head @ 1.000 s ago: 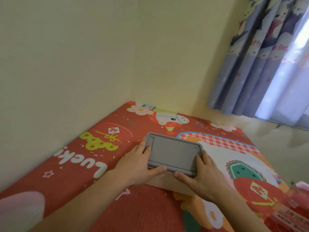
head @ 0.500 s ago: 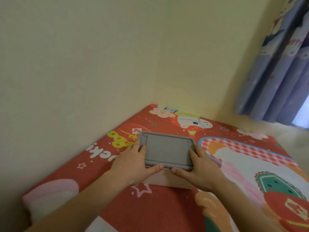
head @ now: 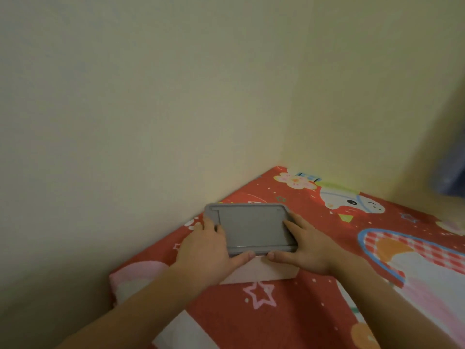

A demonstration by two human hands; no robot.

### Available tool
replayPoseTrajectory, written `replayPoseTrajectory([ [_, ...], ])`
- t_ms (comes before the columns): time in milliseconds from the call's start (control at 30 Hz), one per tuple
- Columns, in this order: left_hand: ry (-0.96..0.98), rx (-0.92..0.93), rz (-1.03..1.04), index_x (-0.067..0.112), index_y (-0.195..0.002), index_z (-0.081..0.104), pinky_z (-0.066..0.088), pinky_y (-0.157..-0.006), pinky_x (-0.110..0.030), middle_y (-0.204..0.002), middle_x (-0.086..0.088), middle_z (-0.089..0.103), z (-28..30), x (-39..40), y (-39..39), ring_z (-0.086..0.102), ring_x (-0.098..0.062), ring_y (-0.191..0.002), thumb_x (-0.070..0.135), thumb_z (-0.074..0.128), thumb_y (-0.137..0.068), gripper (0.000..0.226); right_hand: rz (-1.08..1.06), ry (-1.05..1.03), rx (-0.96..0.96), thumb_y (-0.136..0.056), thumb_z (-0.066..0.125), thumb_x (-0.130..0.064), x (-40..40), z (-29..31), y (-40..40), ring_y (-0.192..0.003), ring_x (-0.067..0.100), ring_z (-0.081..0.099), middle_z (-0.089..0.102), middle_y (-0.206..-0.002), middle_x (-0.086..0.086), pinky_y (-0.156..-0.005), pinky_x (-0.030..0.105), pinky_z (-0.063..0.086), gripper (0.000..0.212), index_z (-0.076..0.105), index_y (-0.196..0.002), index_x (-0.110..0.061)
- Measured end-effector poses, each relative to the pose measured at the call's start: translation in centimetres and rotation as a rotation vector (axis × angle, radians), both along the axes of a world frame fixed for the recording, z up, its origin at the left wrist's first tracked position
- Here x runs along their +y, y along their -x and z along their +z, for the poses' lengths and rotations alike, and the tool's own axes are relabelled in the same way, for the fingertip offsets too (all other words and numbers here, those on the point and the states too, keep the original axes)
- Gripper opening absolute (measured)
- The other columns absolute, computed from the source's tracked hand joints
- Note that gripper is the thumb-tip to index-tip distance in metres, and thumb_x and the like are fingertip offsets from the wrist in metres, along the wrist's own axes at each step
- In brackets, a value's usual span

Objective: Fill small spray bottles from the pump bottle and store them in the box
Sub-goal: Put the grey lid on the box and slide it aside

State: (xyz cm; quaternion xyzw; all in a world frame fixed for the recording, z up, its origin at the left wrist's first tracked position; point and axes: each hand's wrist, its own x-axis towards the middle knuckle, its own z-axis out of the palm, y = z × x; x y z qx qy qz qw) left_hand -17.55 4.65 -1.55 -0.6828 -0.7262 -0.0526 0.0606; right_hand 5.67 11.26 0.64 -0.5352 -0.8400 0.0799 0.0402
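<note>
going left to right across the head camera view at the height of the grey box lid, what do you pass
Wall → left hand → grey box lid → right hand → red patterned cloth → checked blue-rimmed print.

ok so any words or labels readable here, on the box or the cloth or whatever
None can be read in the head view.
Grey box lid: no print visible on its top.
Red patterned cloth: white marks beside the left hand, mostly hidden, could be lettering; too little shows to read.
Blue mark on the cloth at the far corner: too small and blurred to read.
The right hand covers the lid's other end.
</note>
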Motion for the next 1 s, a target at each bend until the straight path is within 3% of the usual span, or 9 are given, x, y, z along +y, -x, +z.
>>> replayPoseTrajectory([
  [133, -0.003, 0.044, 0.084, 0.006, -0.144, 0.043, 0.047, -0.104, -0.037, -0.148, -0.02, 0.038, 0.2, -0.5, 0.8, 0.048, -0.03, -0.127, 0.092, 0.023, -0.076, 0.111, 0.078, 0.034, -0.01, -0.071, 0.063, -0.076, 1.6, 0.4, 1.9, -0.149, 0.015, 0.019, -0.007, -0.166, -0.008, -0.117, 0.032, 0.027, 0.117, 0.018, -0.158, -0.012],
  [267, 0.045, 0.084, 0.167, 0.0, -0.147, 0.038, 0.045, -0.101, -0.037, -0.151, -0.026, 0.036, 0.8, -1.1, 1.0, 0.048, -0.034, -0.127, 0.085, 0.029, -0.084, 0.106, 0.124, 0.056, -0.035, -0.072, 0.066, -0.061, 3.1, 1.0, 3.9, -0.148, 0.016, 0.02, -0.006, -0.166, -0.006, -0.114, 0.029, 0.028, 0.11, 0.02, -0.157, -0.01],
  [400, 0.061, 0.091, 0.187, 0.003, -0.139, 0.048, 0.045, -0.097, -0.039, -0.135, -0.019, 0.046, 1.1, -1.2, 1.5, 0.051, -0.032, -0.118, 0.081, 0.031, -0.086, 0.096, 0.141, 0.098, -0.057, -0.065, 0.066, -0.053, 4.6, 1.8, 5.5, -0.146, 0.02, 0.023, 0.004, -0.165, -0.004, -0.113, 0.035, 0.031, 0.104, 0.031, -0.153, -0.01],
  [533, 0.065, 0.065, 0.197, 0.009, -0.133, 0.052, 0.045, -0.095, -0.041, -0.129, -0.015, 0.046, 1.3, -0.9, 1.8, 0.052, -0.031, -0.114, 0.081, 0.031, -0.086, 0.088, 0.146, 0.106, -0.068, -0.078, 0.071, -0.036, 5.9, 2.3, 6.6, -0.144, 0.023, 0.025, 0.011, -0.163, -0.001, -0.11, 0.035, 0.033, 0.087, 0.035, -0.152, -0.01],
  [767, 0.05, -0.003, 0.18, 0.011, -0.131, 0.052, 0.046, -0.096, -0.042, -0.128, -0.013, 0.043, 1.2, -0.3, 2.1, 0.051, -0.031, -0.114, 0.074, 0.036, -0.088, 0.077, 0.145, 0.122, -0.105, -0.074, 0.07, -0.018, 8.2, 2.7, 8.5, -0.143, 0.027, 0.031, 0.018, -0.162, 0.002, -0.111, 0.038, 0.036, 0.085, 0.036, -0.151, -0.009],
  [1000, 0.036, -0.046, 0.222, 0.012, -0.132, 0.048, 0.046, -0.098, -0.04, -0.133, -0.013, 0.039, 1.3, 0.8, 2.5, 0.048, -0.029, -0.116, 0.073, 0.038, -0.089, 0.075, 0.177, 0.114, -0.028, -0.082, 0.055, -0.008, 9.8, 2.1, 9.8, -0.149, 0.022, 0.02, 0.011, -0.166, 0.001, -0.116, 0.03, 0.024, 0.078, 0.027, -0.155, -0.009],
])
